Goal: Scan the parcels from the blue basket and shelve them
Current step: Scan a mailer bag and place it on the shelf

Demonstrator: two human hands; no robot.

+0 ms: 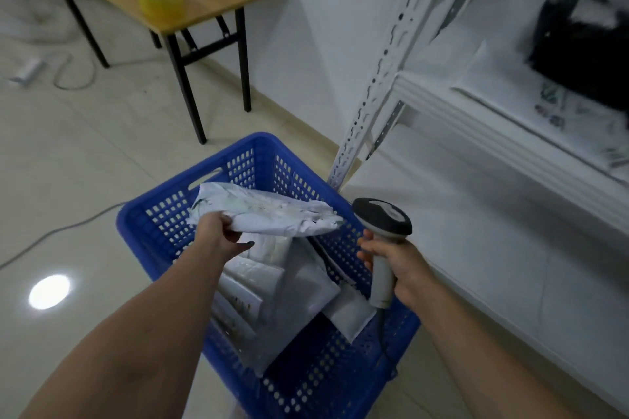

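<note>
The left hand pinches a crumpled white mailer parcel by its left end, holding it above the blue basket. Its long axis runs rightwards, and its free end is just beside the barcode scanner gripped upright in the right hand. The shelf lies far right, nearer the scanner hand.

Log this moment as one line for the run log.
left hand: holds white parcel over blue basket | right hand: grips scanner | basket: more parcels inside | shelf: black bag
</note>
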